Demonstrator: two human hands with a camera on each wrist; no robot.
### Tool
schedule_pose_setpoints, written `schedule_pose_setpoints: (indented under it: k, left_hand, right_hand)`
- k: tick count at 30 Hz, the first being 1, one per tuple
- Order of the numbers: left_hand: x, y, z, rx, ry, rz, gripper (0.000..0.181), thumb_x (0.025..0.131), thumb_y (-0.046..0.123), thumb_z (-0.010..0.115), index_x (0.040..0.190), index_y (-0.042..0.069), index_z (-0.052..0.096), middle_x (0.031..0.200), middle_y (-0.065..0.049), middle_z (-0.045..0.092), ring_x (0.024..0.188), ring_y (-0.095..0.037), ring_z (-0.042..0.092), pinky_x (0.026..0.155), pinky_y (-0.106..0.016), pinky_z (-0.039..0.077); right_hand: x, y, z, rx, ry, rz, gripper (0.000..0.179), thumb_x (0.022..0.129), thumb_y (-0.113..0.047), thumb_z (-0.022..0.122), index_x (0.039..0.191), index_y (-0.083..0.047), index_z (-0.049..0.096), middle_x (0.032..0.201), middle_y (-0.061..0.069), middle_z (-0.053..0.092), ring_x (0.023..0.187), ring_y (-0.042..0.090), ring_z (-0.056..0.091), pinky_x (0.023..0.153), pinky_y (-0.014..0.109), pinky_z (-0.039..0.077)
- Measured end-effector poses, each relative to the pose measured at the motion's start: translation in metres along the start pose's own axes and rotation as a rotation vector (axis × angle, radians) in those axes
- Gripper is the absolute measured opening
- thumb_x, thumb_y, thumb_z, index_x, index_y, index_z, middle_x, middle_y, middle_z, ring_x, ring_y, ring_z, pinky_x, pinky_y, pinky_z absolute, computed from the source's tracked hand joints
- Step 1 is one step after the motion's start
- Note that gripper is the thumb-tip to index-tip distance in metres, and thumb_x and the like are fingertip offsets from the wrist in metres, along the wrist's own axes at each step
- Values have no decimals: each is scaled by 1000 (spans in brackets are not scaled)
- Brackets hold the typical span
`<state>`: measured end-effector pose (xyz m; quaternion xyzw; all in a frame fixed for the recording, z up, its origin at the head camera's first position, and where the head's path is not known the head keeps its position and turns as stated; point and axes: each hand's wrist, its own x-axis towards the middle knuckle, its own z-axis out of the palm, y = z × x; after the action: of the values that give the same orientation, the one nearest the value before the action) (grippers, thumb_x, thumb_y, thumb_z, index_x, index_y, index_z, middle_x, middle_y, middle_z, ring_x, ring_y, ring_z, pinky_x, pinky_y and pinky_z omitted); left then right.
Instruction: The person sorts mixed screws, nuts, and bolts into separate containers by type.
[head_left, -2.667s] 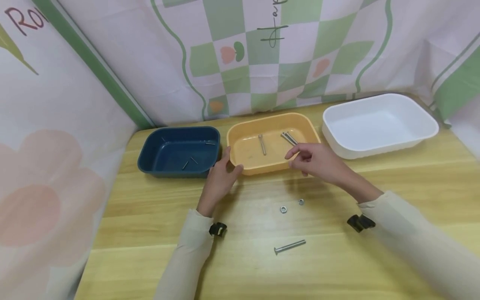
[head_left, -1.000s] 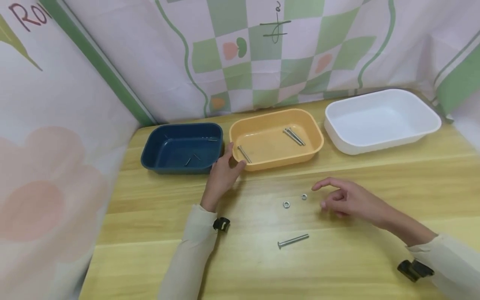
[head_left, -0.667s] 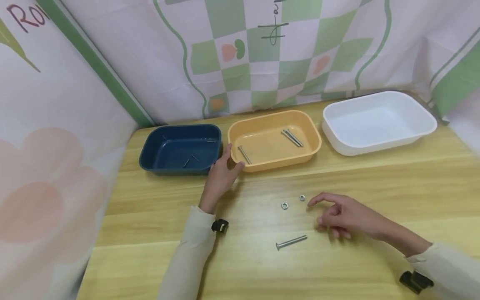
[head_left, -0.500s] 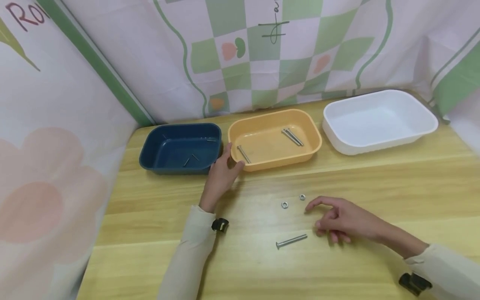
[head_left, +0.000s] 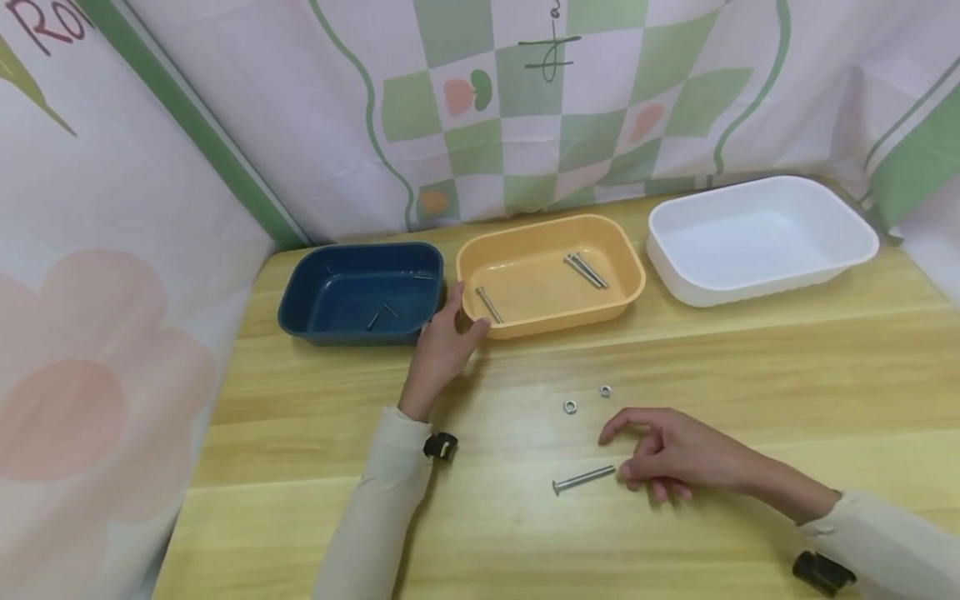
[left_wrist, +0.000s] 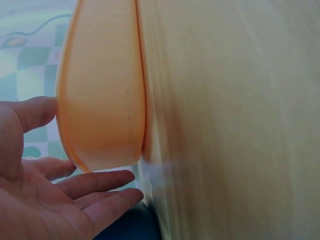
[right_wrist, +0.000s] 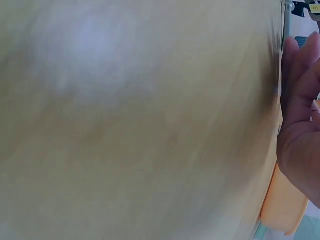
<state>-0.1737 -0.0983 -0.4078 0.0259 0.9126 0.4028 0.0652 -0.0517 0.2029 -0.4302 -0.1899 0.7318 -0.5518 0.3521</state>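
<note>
In the head view my left hand (head_left: 442,354) rests at the near left corner of the yellow tray (head_left: 547,323), thumb and index finger touching its rim, fingers mostly straight. The left wrist view shows the thumb (left_wrist: 40,111) on the rim and the other fingers beside the wall. One bolt (head_left: 489,305) lies in that tray's left end, and more bolts (head_left: 587,271) lie together at its right. My right hand (head_left: 686,450) hovers low over the table, fingers loosely bent around nothing, thumb tip right by the threaded end of a long bolt (head_left: 583,479).
Two nuts (head_left: 570,407) lie on the wooden table between the bolt and the yellow tray. A dark blue tray (head_left: 360,337) with several small thin metal pieces stands left of my left hand. A white tray (head_left: 757,287) stands at the back right. Printed cloth hangs behind.
My right hand has left the yellow tray and come down, lately drifting left towards the loose bolt. A bolt in the tray now lies further left. My left hand has stayed at the corner.
</note>
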Motion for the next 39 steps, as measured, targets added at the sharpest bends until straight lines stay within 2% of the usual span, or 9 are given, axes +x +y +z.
schedule_pose_setpoints:
  k: [8, 15, 28, 32, 39]
  left_hand:
    - [-1, 1, 1, -24, 5, 14, 72, 84, 44, 54, 144, 23, 19, 136, -1, 40, 125, -17, 30, 97, -43, 27]
    - [-1, 1, 0, -15, 2, 3, 72, 84, 48, 52, 144, 24, 19, 136, 1, 40, 126, -16, 29, 97, -43, 27]
    - [-1, 0, 0, -7, -9, 2, 72, 84, 50, 50, 144, 26, 16, 139, 5, 33, 126, -14, 29, 97, -41, 28]
    - [-2, 0, 1, -6, -11, -3, 71, 84, 49, 50, 143, 28, 16, 140, 4, 31, 125, -18, 30, 95, -45, 30]
    - [-2, -1, 0, 0, -6, 10, 71, 85, 49, 49, 143, 28, 16, 139, 1, 33, 124, -20, 33, 93, -45, 32]
  right_hand:
    - [7, -8, 13, -65, 19, 17, 34, 82, -20, 64, 112, -10, 53, 60, 12, 60, 35, 17, 49, 29, 29, 38]
    - [14, -13, 18, -133, 41, 26, 27, 80, -22, 66, 105, -13, 57, 57, 8, 60, 35, 22, 50, 27, 34, 37]
    - [21, -16, 24, -159, 45, 87, 19, 79, -23, 67, 95, -15, 60, 52, 8, 58, 33, 18, 48, 26, 31, 34]
    - [23, -15, 26, -186, 57, 84, 16, 78, -22, 68, 91, -16, 60, 50, 6, 56, 34, 19, 49, 28, 28, 36]
    - [26, -13, 28, -225, 65, 66, 10, 78, -15, 67, 85, -14, 60, 49, 4, 56, 34, 17, 50, 33, 30, 41]
